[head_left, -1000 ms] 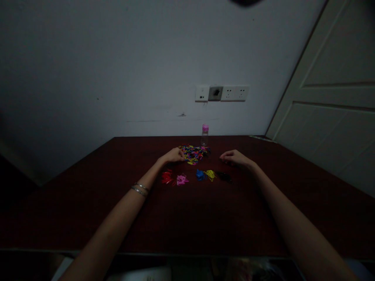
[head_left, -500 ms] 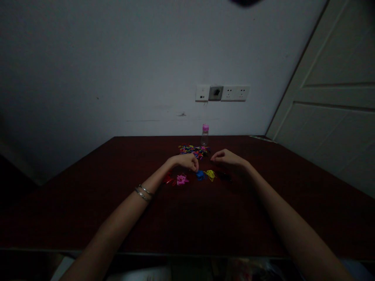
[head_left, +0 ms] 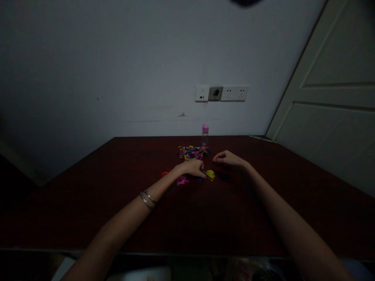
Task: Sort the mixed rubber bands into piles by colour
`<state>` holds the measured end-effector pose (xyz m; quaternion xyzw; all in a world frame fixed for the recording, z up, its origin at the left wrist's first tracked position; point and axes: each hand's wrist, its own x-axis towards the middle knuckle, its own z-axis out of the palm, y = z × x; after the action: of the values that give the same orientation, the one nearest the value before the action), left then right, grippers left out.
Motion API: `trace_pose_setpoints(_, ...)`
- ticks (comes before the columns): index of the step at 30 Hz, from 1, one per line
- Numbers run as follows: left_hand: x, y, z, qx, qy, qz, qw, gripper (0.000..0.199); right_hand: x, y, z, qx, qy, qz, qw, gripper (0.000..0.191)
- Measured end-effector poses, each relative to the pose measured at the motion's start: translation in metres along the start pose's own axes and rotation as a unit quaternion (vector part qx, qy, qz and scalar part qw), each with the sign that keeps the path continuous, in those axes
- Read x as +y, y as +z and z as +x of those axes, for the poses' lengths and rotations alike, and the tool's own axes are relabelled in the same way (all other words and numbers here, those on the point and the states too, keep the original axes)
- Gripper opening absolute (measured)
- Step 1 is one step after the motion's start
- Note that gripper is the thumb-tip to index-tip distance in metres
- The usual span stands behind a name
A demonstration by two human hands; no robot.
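My left hand (head_left: 195, 168) is closed over the blue pile (head_left: 200, 178), its fingertips beside the yellow pile (head_left: 210, 175); whatever it grips is too small to make out. The blue pile is mostly hidden under it. My right hand (head_left: 227, 159) hovers to the right with thumb and fingers pressed together, its contents unclear. Pink bands (head_left: 182, 180) and red ones (head_left: 165, 173) lie left of the blue, partly behind my left wrist. A dark pile (head_left: 225, 176) sits right of the yellow. Behind my left hand spreads a mixed multicoloured heap (head_left: 191, 152).
A clear bottle with a pink cap (head_left: 205, 136) stands behind the heap on the dark red table (head_left: 187, 222). Wall sockets (head_left: 231, 93) are above it. A pale panelled door (head_left: 331, 105) is at the right.
My left hand has moved right and slightly nearer, from the blue pile's left edge to over it. My right hand has shifted very slightly.
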<state>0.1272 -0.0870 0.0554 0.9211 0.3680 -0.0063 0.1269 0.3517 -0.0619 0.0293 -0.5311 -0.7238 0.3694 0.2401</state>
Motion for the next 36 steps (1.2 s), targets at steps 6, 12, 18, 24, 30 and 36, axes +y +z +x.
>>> trace_pose_setpoints(6, -0.007, 0.001, 0.003, -0.015, 0.002, -0.046, 0.999, 0.025, 0.002, -0.001, -0.003, 0.012, 0.010, -0.001, 1.000, 0.025)
trace_pose_setpoints(12, -0.011, -0.001, 0.003, -0.014, 0.014, -0.058, 0.998, 0.018, 0.001, -0.001, -0.004, 0.013, 0.016, 0.001, 1.000, 0.024)
trace_pose_setpoints(18, -0.008, 0.002, 0.003, -0.014, 0.005, -0.059, 0.998, 0.038, 0.001, -0.001, -0.004, 0.015, 0.007, -0.012, 1.000, 0.025)
trace_pose_setpoints(24, -0.006, 0.008, 0.003, 0.006, -0.035, -0.035, 0.999, 0.031, 0.002, -0.002, -0.002, 0.012, 0.010, -0.014, 1.000, 0.025)
trace_pose_setpoints(30, -0.009, 0.004, 0.003, -0.018, -0.026, -0.046, 0.998, 0.023, 0.006, -0.003, -0.001, 0.011, 0.014, -0.001, 1.000, 0.024)
trace_pose_setpoints(36, -0.016, 0.000, 0.005, -0.015, -0.002, -0.086, 0.996, 0.023, 0.008, -0.004, -0.001, 0.011, 0.006, 0.007, 1.000, 0.024)
